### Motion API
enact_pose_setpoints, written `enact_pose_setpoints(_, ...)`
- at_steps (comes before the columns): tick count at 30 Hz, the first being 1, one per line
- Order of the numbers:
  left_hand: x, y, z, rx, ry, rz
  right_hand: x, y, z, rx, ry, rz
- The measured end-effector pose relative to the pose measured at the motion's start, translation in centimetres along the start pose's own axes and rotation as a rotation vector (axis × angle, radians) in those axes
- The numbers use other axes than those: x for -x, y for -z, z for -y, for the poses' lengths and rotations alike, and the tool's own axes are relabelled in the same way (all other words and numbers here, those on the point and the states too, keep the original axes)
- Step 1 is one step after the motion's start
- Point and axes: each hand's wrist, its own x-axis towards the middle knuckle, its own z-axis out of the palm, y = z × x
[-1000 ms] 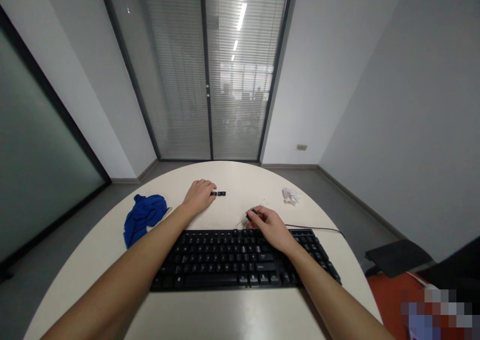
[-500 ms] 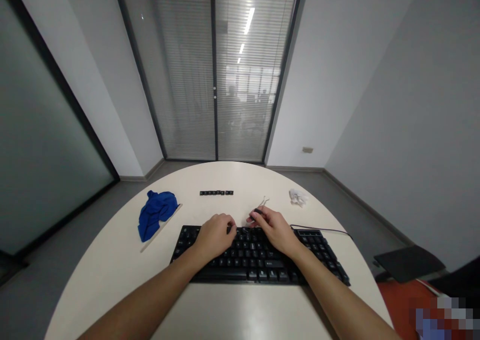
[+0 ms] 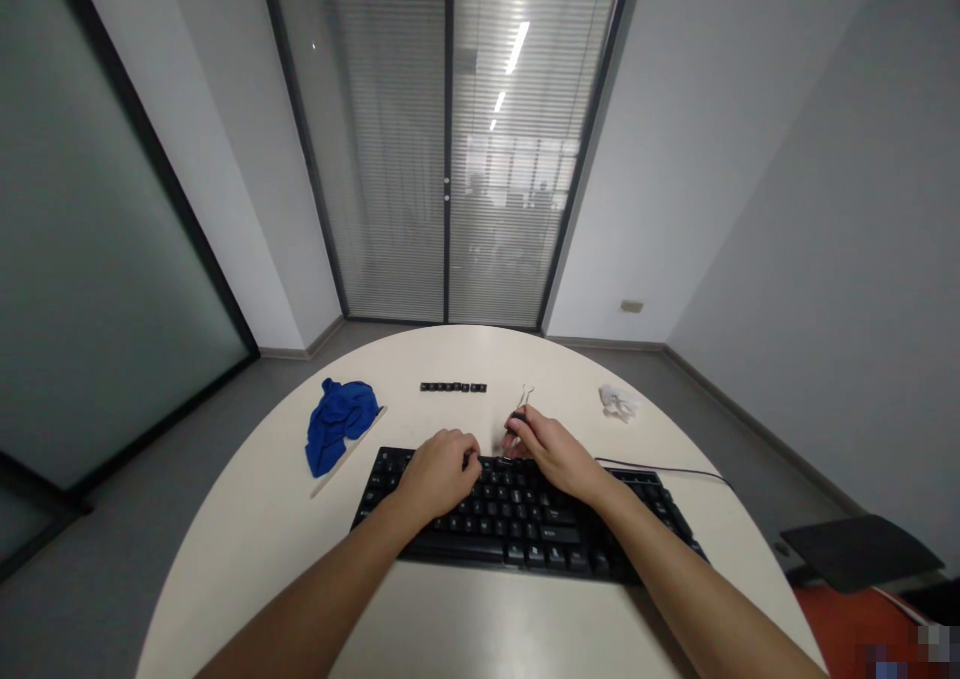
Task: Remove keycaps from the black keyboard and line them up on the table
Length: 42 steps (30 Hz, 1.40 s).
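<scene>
A black keyboard point(image 3: 487, 524) lies across the table in front of me. My left hand point(image 3: 442, 469) is over its upper left keys, fingers curled together near the back edge. Something dark shows at those fingertips, but whether it is a loose piece or part of the keyboard I cannot tell. Pinched in my right hand point(image 3: 547, 449) is a wire keycap puller point(image 3: 517, 418) with a dark handle, its two thin prongs pointing away from me. That hand hovers at the keyboard's back edge, right of the left hand. Beyond them stands a row of several black keycaps point(image 3: 454, 387).
A crumpled blue cloth point(image 3: 341, 424) lies at the left, with a thin pale stick point(image 3: 349, 454) along its right side. Crumpled white tissue point(image 3: 619, 402) rests at the right. The keyboard cable point(image 3: 667, 467) runs off the right edge of the round table point(image 3: 247, 559).
The whole view has shifted, so things appear farther right. In my right hand, the keycap puller's prongs have turned slightly more upright. My left hand keeps its place on the keyboard.
</scene>
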Motion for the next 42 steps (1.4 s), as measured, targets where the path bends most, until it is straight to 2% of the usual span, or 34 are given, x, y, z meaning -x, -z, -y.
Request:
enact_pose_setpoints(6,0.4,0.2,0.4,0.004,0.004,-0.01,0.2,-1.5,-0.7,-0.025,0.027,-0.048)
enact_pose_setpoints(20,0.6,0.0,0.4,0.018,0.0,-0.008,0.8,-1.6,-0.1,0.01,0.028,-0.041)
enact_pose_setpoints(33,0.5,0.4,0.1,0.02,0.002,0.014,1.3,-1.5,0.6,0.23,0.098,-0.016)
enact_pose_setpoints(42,0.7,0.3,0.2,0.041,-0.027,-0.002,0.8,-1.5,0.1,0.105,0.055,-0.029)
